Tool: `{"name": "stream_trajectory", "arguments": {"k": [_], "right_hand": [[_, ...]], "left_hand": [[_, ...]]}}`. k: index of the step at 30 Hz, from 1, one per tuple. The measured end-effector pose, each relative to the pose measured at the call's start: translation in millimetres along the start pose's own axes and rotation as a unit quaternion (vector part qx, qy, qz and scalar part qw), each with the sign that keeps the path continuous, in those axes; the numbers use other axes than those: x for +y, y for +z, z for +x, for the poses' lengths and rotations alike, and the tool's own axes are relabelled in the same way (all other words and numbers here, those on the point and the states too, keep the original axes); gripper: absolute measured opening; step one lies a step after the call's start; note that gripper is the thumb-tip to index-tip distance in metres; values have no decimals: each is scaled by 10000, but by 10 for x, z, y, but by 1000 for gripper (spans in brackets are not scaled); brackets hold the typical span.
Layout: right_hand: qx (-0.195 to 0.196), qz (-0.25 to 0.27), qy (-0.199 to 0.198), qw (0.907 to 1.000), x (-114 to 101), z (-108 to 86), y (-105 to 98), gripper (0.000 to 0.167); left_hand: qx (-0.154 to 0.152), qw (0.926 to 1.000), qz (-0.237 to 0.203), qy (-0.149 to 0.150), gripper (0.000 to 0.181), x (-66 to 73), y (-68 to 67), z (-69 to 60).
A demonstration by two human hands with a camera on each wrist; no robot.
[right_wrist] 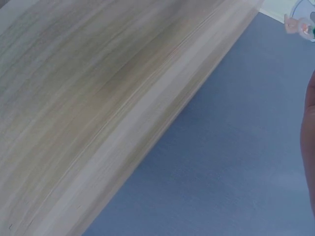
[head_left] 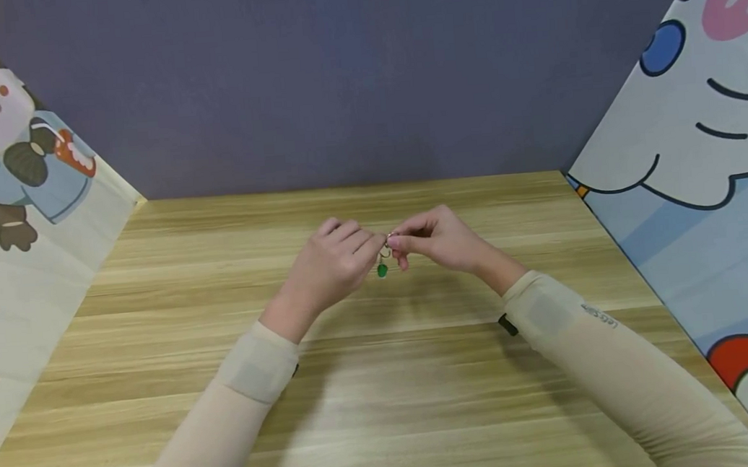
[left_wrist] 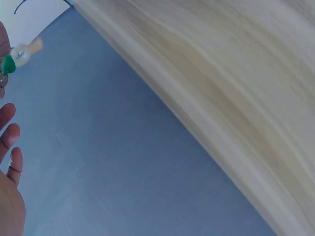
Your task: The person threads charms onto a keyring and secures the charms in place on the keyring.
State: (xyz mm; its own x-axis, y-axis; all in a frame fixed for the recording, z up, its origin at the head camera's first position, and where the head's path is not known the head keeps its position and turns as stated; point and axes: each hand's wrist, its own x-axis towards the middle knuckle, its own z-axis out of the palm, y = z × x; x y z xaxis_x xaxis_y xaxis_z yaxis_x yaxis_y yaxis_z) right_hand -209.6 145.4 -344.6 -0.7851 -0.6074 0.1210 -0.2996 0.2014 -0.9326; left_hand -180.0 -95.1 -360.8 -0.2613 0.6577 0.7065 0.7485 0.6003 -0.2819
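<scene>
Near the middle of the table, a small metal ring [head_left: 385, 252] with a green charm [head_left: 382, 270] hangs between the two hands. The left hand [head_left: 333, 264] holds the ring from the left; its thumb is hidden in the head view. From the right, the right hand [head_left: 443, 243] pinches the ring's top between thumb and index finger. In the left wrist view, a whitish round piece [left_wrist: 20, 55] shows beside the green charm, too blurred to identify. Part of the left hand [left_wrist: 10, 196] lines that view's left edge. A sliver of the right hand [right_wrist: 309, 142] shows in the right wrist view.
A wood-grain table [head_left: 387, 421] lies under both hands. Behind it rises a plain dark blue-grey wall [head_left: 350, 83]. Cartoon-printed panels stand on the left [head_left: 32, 185] and right [head_left: 686, 132] sides.
</scene>
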Motion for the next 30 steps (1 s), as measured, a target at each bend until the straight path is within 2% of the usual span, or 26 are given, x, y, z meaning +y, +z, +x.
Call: {"name": "stream_trajectory", "arguments": {"k": [4, 9, 19, 25, 28, 30], "right_hand": [[-25, 134, 5, 9999, -7, -3, 0, 19], [-8, 237, -42, 9997, 1, -9, 6, 19], [-66, 246, -274, 9993, -3, -23, -5, 17], [-89, 187, -434, 9988, 1, -32, -2, 16], [-97, 194, -463, 9987, -9, -41, 1, 16], [-107, 161, -490, 9986, -13, -46, 7, 16]], "left_hand": [[-12, 9996, 217, 188, 10, -17, 0, -12], [-85, 9998, 91, 130, 8, -17, 14, -20], [-89, 9958, -815, -402, 14, 45, 37, -3], [-176, 9923, -1080, -585, 16, 71, 27, 30], [-309, 9868, -1360, -824, 19, 84, 29, 33], [-389, 9799, -1652, -1050, 22, 88, 31, 29]]}}
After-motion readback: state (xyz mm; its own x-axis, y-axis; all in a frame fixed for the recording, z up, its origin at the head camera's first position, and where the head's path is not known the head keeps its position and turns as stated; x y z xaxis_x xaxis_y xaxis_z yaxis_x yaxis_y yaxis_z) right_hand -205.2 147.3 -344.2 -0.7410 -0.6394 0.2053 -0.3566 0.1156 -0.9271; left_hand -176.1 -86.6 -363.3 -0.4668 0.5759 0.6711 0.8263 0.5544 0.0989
